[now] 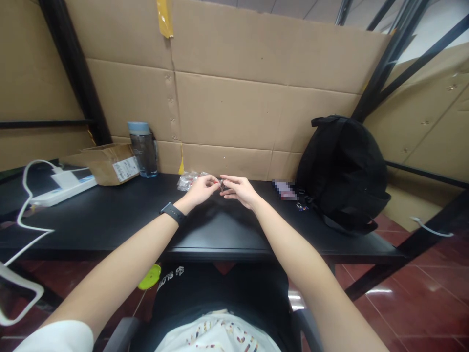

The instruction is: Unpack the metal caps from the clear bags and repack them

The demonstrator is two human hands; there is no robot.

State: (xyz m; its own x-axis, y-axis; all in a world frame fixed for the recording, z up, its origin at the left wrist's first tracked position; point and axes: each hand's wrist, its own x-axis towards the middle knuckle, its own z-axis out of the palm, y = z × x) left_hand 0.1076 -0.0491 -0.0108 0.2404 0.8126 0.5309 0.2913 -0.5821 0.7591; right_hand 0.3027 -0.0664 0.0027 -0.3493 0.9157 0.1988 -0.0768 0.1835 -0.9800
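Above the black desk, my left hand and my right hand meet almost fingertip to fingertip. Between them is a small shiny item with a bit of red at its left side; it is too small to name. The left thumb and forefinger pinch its red side. Bent round its other side are the right fingers, with the thumb below. Just behind the left hand lies a crumpled clear plastic bag, partly covered by that hand; its contents are unclear.
On the black desk at left are a power strip with a white cable, an open cardboard box and a water bottle. A black backpack stands at right, beside a blurred-out flat item. Cardboard walls the back.
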